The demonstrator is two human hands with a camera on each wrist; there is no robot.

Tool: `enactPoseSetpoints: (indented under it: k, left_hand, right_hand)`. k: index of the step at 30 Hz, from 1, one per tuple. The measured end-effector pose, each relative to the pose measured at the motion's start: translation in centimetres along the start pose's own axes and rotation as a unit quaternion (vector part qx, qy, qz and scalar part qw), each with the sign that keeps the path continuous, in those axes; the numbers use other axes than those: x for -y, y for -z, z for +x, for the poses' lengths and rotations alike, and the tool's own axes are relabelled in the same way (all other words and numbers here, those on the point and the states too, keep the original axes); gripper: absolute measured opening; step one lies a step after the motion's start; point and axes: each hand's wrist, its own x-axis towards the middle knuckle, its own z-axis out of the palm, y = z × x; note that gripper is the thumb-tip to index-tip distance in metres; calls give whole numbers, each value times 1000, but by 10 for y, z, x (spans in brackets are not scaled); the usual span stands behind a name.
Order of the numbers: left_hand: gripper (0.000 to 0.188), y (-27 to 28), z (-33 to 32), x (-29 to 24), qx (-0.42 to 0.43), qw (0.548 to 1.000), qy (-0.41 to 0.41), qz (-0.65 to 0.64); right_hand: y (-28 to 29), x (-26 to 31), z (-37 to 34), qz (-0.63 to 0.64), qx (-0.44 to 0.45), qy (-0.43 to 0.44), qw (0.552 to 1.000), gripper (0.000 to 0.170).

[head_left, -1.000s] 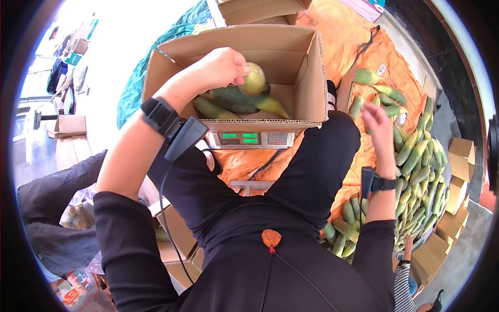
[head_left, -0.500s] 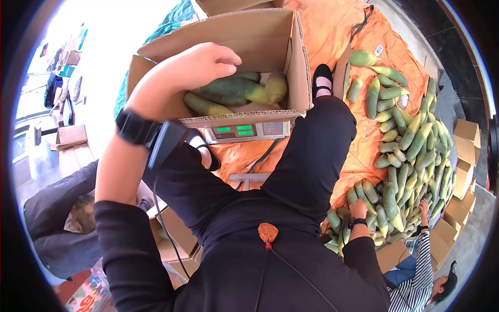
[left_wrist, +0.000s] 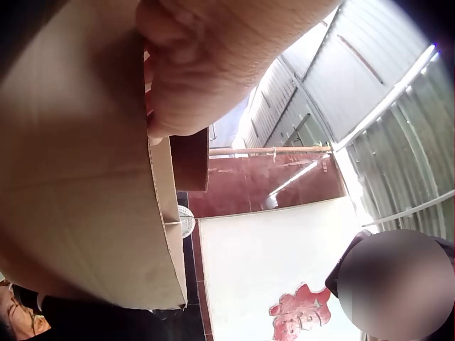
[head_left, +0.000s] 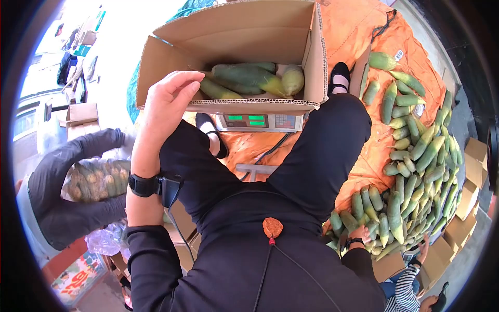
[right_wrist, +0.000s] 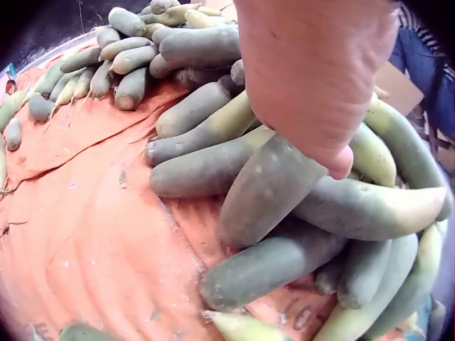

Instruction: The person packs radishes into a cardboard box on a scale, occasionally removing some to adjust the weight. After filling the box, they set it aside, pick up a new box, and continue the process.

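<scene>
My left hand (head_left: 166, 101) is at the near left rim of a cardboard box (head_left: 244, 28), fingers loosely bent with nothing in them. In the left wrist view its fingertips overlap the box edge. Several green radishes (head_left: 244, 77) lie inside the box, one with its pale end (head_left: 293, 79) toward me. At the lower right my right hand (head_left: 358, 234) reaches into a heap of radishes. The right wrist view shows this hand grasping the upper end of a green radish (right_wrist: 266, 195), which slants over others; most of the fingers are hidden.
The box sits on a scale (head_left: 260, 121) with lit green digits, between my legs. An orange tarp (head_left: 353, 151) lies under the radish heap (head_left: 421, 171). Cardboard boxes (head_left: 460, 208) line the right side. Another person in striped sleeves (head_left: 408, 288) is beside the heap; someone in dark sleeves (head_left: 57, 203) is at left.
My left hand has let go of a radish in the box and drawn back to the near left rim. My right hand has moved from above the tarp down to the heap.
</scene>
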Motion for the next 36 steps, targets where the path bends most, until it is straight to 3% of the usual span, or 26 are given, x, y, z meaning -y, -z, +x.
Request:
enactPoseSetpoints:
  k: [4, 6, 8, 10, 11, 12, 13, 15, 16, 17, 18, 19, 20, 23, 25, 26, 27, 28, 29, 30, 32, 34, 36]
  left_hand:
    - [16, -1, -1, 0, -28, 999, 11, 14]
    - [16, -3, 0, 2, -26, 999, -20, 15]
    - [17, -6, 1, 3, -27, 999, -17, 4]
    - [17, -6, 2, 5, -28, 999, -20, -6]
    - [17, -6, 2, 7, -25, 999, -20, -11]
    - [17, -6, 2, 8, -22, 999, -20, -18]
    - [17, -6, 2, 8, -24, 999, -22, -19]
    - [17, -5, 2, 8, -14, 999, -27, -28]
    - [17, -6, 2, 8, -18, 999, -31, -26]
    - [17, -6, 1, 8, -20, 999, -34, -29]
    - [17, -5, 1, 8, -18, 999, -35, -29]
    - [17, -4, 1, 7, -17, 999, -37, -28]
    - [18, -3, 0, 5, -13, 999, -32, -24]
    - [19, 0, -1, 4, -8, 999, -21, -39]
    - [20, 2, -1, 9, -5, 999, -31, -42]
    - [20, 3, 0, 10, -1, 998, -32, -59]
    - [19, 3, 0, 11, 5, 997, -32, -76]
    - [19, 4, 0, 12, 6, 996, -36, -80]
    - [19, 4, 0, 12, 9, 996, -31, -82]
    - [19, 5, 1, 12, 9, 996, -27, -84]
    - [20, 6, 1, 13, 13, 993, -41, -114]
    - [21, 9, -1, 7, 20, 985, -51, -162]
    - [22, 12, -6, -9, 11, 986, -85, -146]
  right_hand:
    - [-12, -19, -12, -4, 14, -19, 1000, 30]
    - [-14, -13, -19, 81, 26, -64, 994, 40]
    - [-61, -12, -7, 129, 25, -81, 988, 45]
    - [-117, -16, 23, 237, 57, -48, 969, 56]
    - [-107, -15, 15, 238, 56, -47, 969, 56]
    - [-95, -15, 5, 268, 77, 13, 960, 61]
    - [-91, -15, 3, 298, 96, 73, 947, 66]
    - [-102, -12, 10, 355, 116, 89, 923, 65]
    - [-101, -9, 13, 431, 162, 114, 880, 63]
    - [-100, -7, 15, 544, 235, 45, 804, 54]
    - [-85, -2, 6, 638, 289, -42, 713, 46]
    - [-72, -3, 8, 640, 285, -42, 712, 46]
    - [-61, -5, 9, 673, 358, -54, 646, 40]
    - [-30, 1, 4, 715, 391, -86, 573, 31]
    - [4, 3, -1, 709, 375, 47, 596, 30]
    - [25, 9, -4, 743, 348, 33, 570, 28]
    - [59, 10, -16, 723, 322, 114, 600, 25]
    - [82, 20, -25, 765, 237, 100, 591, 22]
    - [131, 20, -50, 753, 226, 209, 582, 25]
    - [172, 27, -68, 746, 171, 229, 601, 30]
    - [240, 33, -99, 749, 93, 310, 578, 39]
    - [300, 30, -119, 732, 70, 402, 546, 49]
    - [357, 38, -163, 715, 2, 440, 543, 58]
